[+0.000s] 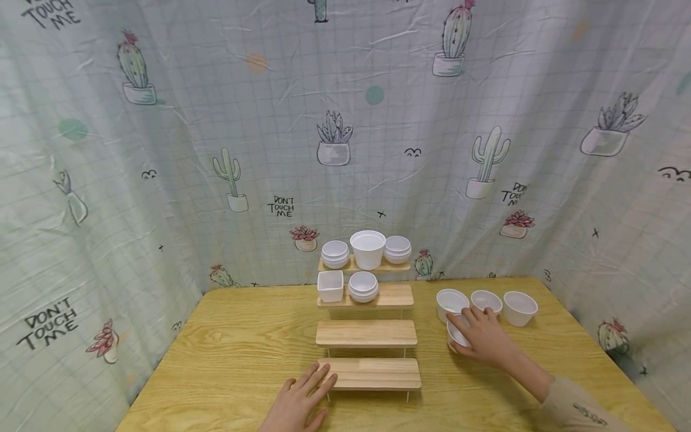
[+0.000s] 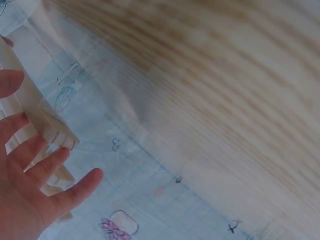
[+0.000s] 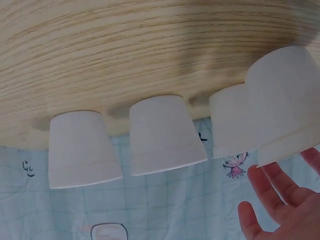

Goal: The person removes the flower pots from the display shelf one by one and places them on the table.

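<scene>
My right hand [image 1: 488,339] reaches over the nearest white plastic pot [image 1: 456,337] in the group at right, its thumb and fingers spread around the rim. In the right wrist view, fingertips [image 3: 265,180] meet the rim of this pot [image 3: 285,100], which stands upright. Close behind it are three more round white pots: one at left [image 1: 452,300], one in the middle [image 1: 486,298] and one at right [image 1: 520,309]. My left hand [image 1: 299,399] has its fingers extended, with fingertips at the left end of the lowest wooden shelf [image 1: 372,373].
The stepped wooden stand has several tiers. Its top tier [image 1: 356,264] carries two rounded pots beside a taller pot [image 1: 368,251]. A square pot [image 1: 330,287] and a rounded pot [image 1: 363,288] sit one tier below. A cactus-print curtain [image 1: 270,150] hangs behind the table [image 1: 243,336].
</scene>
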Demonstrator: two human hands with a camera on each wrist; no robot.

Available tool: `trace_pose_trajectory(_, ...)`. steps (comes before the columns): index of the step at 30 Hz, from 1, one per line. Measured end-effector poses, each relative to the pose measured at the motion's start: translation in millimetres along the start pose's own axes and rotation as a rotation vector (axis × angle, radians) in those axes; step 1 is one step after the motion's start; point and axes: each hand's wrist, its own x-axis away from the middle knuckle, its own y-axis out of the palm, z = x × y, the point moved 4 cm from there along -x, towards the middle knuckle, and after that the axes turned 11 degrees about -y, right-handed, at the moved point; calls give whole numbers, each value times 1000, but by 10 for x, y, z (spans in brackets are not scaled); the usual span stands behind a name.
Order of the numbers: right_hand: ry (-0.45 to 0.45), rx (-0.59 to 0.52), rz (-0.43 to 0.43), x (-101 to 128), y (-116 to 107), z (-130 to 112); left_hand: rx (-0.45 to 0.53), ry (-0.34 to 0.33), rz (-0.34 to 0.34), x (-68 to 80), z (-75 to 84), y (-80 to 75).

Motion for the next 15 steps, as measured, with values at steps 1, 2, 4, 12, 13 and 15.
trace_pose_trajectory(1, 1, 4, 0, 7, 11, 1, 1, 1, 3, 1, 0, 2)
trace_pose_trajectory(2, 2, 10, 0, 13, 20, 2, 2, 2, 5, 2, -1, 4)
trace_pose_trajectory(4, 4, 13, 4, 22, 33, 3, 2, 3, 9, 3, -3, 9)
trace_pose_trajectory(12, -2, 16, 10, 32, 60, -2, -12, 7, 30, 7, -4, 10)
trace_pose_trajectory(13, -5, 17, 14, 29, 62, -4, -5, 5, 25, 7, -4, 7)
trace_pose_trajectory(15, -7, 17, 21, 26, 68, -7, -3, 3, 15, 5, -2, 2)
